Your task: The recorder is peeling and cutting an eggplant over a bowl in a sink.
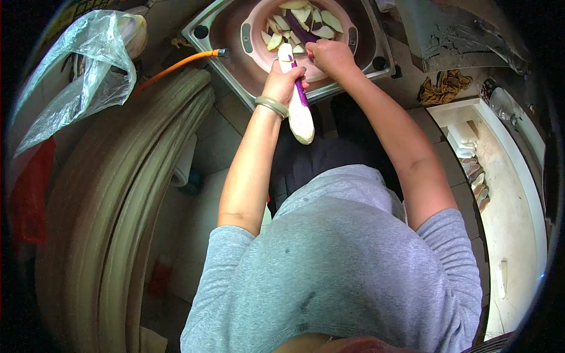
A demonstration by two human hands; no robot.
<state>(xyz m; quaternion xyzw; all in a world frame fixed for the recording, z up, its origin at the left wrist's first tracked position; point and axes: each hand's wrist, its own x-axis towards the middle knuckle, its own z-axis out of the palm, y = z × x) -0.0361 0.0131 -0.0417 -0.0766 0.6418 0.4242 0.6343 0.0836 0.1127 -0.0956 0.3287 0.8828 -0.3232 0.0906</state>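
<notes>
A long eggplant (301,122), mostly pale with a strip of purple skin left on it, is gripped in my left hand (281,82). Its cut end points away from me over the near rim of a pink basin (254,50). My right hand (331,57) is closed just right of that end; whatever it grips is hidden by the fingers. Pale cut eggplant pieces (331,21) lie in the basin, some with purple skin. Among them rests a longer dark purple eggplant (299,28), its near end reaching toward my right hand.
The basin stands in a metal sink (220,29). An orange hose (176,72) ends at the sink's left edge. Clear plastic bag (88,70) and a curved ribbed panel (118,194) stand at left. At right are a crumpled brown cloth (445,86) and a white-edged cabinet (500,194).
</notes>
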